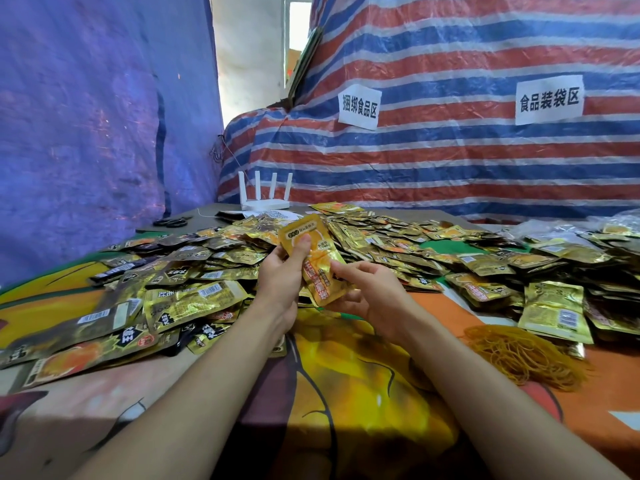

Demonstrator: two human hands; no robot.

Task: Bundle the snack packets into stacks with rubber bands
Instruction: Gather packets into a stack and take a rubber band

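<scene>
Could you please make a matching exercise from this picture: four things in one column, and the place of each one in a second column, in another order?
Things
1. scissors
2. router
3. rubber bands
4. held packets

Places
A. between the left hand and the right hand
B. heap at the near right of the table
C. far edge, near the middle
D. far-left corner

Pairs: 1-D, 2-C, 3-B, 4-A
</scene>
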